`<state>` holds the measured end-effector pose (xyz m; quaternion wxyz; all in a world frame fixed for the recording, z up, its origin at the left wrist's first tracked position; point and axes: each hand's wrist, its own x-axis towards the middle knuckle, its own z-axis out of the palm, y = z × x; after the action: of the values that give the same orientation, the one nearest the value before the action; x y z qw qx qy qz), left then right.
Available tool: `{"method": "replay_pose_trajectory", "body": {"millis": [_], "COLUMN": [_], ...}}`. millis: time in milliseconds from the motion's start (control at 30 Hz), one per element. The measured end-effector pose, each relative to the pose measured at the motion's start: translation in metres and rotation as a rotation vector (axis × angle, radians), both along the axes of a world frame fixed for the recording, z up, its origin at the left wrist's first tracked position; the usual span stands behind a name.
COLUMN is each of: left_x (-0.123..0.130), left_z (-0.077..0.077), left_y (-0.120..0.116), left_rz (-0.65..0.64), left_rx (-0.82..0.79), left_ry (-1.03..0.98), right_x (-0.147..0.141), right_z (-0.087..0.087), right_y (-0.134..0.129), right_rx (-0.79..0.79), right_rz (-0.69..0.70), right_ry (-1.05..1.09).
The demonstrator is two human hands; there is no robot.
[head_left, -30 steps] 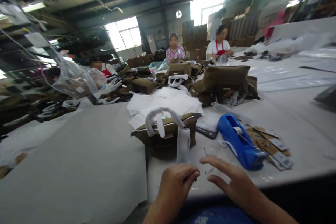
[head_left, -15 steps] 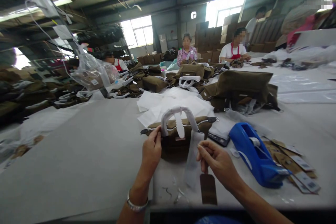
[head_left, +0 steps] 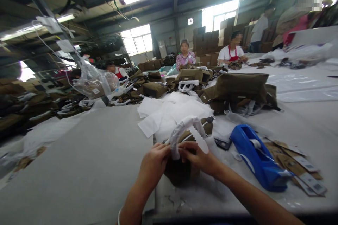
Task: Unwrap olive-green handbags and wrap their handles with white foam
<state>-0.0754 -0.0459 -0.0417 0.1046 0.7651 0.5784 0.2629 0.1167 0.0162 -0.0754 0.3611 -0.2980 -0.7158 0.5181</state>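
Note:
A small olive-brown bag (head_left: 179, 174) stands on the table in front of me, turned at an angle. Its arched handle (head_left: 175, 137) is wrapped in white material, and a white toothed strip (head_left: 198, 140) hangs from it. At the lower left end of the handle, my left hand (head_left: 155, 161) has its fingers closed on the wrapping. My right hand (head_left: 202, 158) reaches across the bag's front, fingers pinched at the same handle end. Its fingertips are partly hidden. White wrap lies against the bag's right side.
A blue tape dispenser (head_left: 257, 158) and brown tags with labels (head_left: 303, 168) lie at the right. White sheets (head_left: 174, 109) are behind the bag. Larger olive bags (head_left: 240, 89) are piled farther back. Several people are across the table.
My right hand has moved left from the hanging white wrap to the handle's left end. The bag has turned, and the brown tag at the table's front edge no longer shows.

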Motion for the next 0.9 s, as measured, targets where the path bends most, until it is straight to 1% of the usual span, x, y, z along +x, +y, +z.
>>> {"method": "replay_pose_trajectory", "body": {"millis": [67,100,167,267,333,500,567,633,700,800,867,900], "left_x": [-0.004,-0.007,-0.013,-0.02,-0.023,-0.017,-0.012,-0.007,-0.003,0.005,0.011,0.014], "left_z": [0.002,0.002,0.003,0.001,0.0,-0.004,-0.004,-0.005,-0.008,-0.013,-0.016,-0.017], "left_y": [-0.006,-0.01,-0.02,-0.035,-0.042,-0.049,-0.05,-0.049,-0.049,-0.046,-0.043,-0.042], "left_rz": [0.064,0.104,0.187,0.267,0.305,0.432,0.468,0.498,0.499,0.435,0.362,0.325], "left_rx": [0.062,0.107,0.204,0.279,0.289,0.286,0.284,0.278,0.265,0.26,0.275,0.283], "left_ry": [0.132,0.161,0.172,0.114,0.023,-0.27,-0.368,-0.466,-0.59,-0.778,-0.83,-0.83], "right_x": [0.007,0.012,0.022,0.033,0.035,0.031,0.03,0.03,0.031,0.031,0.027,0.024], "right_z": [0.002,0.003,0.002,-0.006,-0.015,-0.04,-0.044,-0.043,-0.037,-0.027,-0.027,-0.029], "right_y": [0.001,0.0,-0.001,-0.007,-0.011,-0.016,-0.016,-0.017,-0.02,-0.029,-0.034,-0.036], "right_rx": [-0.019,-0.029,-0.009,0.1,0.169,0.352,0.409,0.477,0.578,0.759,0.825,0.818], "right_rz": [0.029,0.04,0.061,0.043,-0.032,-0.32,-0.384,-0.433,-0.473,-0.497,-0.456,-0.413], "right_ry": [0.03,0.037,0.018,-0.064,-0.113,-0.147,-0.133,-0.117,-0.1,-0.125,-0.171,-0.186]}}
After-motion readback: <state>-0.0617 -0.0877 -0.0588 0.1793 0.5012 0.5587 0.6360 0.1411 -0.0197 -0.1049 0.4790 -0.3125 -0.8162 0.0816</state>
